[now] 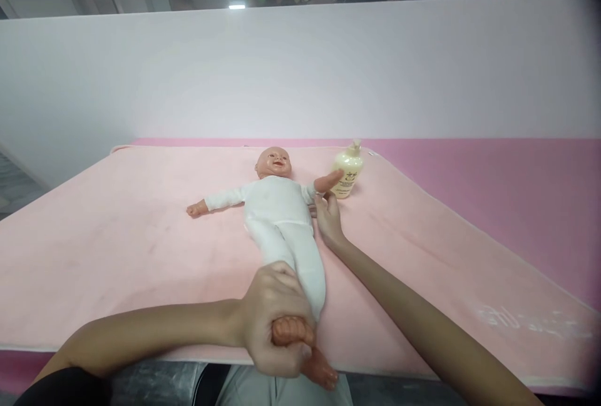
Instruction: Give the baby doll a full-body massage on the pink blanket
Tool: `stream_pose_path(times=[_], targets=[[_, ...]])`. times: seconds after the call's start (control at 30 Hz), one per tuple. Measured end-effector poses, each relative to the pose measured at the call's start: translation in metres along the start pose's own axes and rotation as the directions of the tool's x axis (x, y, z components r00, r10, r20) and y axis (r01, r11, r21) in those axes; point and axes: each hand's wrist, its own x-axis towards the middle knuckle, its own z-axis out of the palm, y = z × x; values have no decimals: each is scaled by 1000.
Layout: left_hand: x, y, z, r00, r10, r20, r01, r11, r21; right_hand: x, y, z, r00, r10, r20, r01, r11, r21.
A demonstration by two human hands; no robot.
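A baby doll [279,212] in a white one-piece suit lies on its back along a pink mat [117,237] that covers the desk, its head toward the far wall and its legs toward the near edge. The left hand [277,324] is closed in a full grip around one of the doll's bare feet [287,332] at the near edge of the mat, fingers wrapped over the ankle; the doll's other foot [319,368] hangs just past the edge below it. The right hand [328,218] reaches up along the doll's side with fingers loosely spread, holding nothing; its fingertips touch the doll where the sleeve ends by the armpit, just under the doll's raised bare forearm [328,179]. That forearm points at a pale yellow pump bottle [347,171], which stands upright on the mat just beside it; whether they touch cannot be told. The doll's other arm [216,201] is stretched flat on the mat. A white partition wall [300,74] rises behind the desk, above a pink band [493,193].
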Motion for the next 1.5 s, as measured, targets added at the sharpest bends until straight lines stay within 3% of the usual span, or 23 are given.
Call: stream_pose_path(times=[0.1,0.17,0.3,0.37,0.47,0.53,0.6,0.67,0.77,0.87,0.97,1.03,1.17,1.3,1.4,1.5], targets=[[-13,-7,16,998,-50,-31,48,997,-62,4,0,-2,985,151,-86,-141,984,112],[-11,-7,14,998,-51,-42,47,995,-91,5,-1,-3,976,188,-109,-173,976,134],[12,5,-20,996,-87,-5,87,993,-82,2,-1,-1,994,83,-76,-77,994,84],[24,4,-42,993,-91,-73,86,994,-70,0,0,0,999,-37,12,37,999,-12],[27,-25,-63,967,-87,-240,89,996,-1,0,2,1,956,-216,200,259,940,-221],[18,-54,-68,943,-130,-306,169,980,102,1,3,0,910,-287,297,374,880,-293],[7,-80,-66,947,-153,-282,224,945,238,2,2,-2,891,-303,338,406,866,-291],[0,-92,-61,947,-138,-289,231,919,318,1,1,-3,900,-283,332,377,888,-265],[2,-78,-56,944,-157,-290,229,945,235,0,0,-5,921,-259,291,327,921,-214],[17,-39,-58,923,-197,-331,195,980,-40,1,-1,-5,940,-231,252,278,945,-170],[30,0,-61,921,-334,-202,270,919,-287,1,0,-5,969,-141,205,168,978,-124],[30,14,-58,926,-359,-115,306,894,-327,0,-1,-4,985,-63,160,75,995,-68],[11,8,-33,936,-351,-8,336,903,-269,-3,-5,-4,1000,23,-8,-22,999,40],[-3,-2,-12,981,-192,26,194,965,-178,-3,-8,-5,983,145,-116,-127,981,146],[7,3,-24,974,-226,28,227,953,-200,0,-8,-6,972,184,-146,-158,972,176],[21,-2,-51,954,-285,-87,253,929,-268,0,-6,-5,981,133,-139,-115,985,129]])
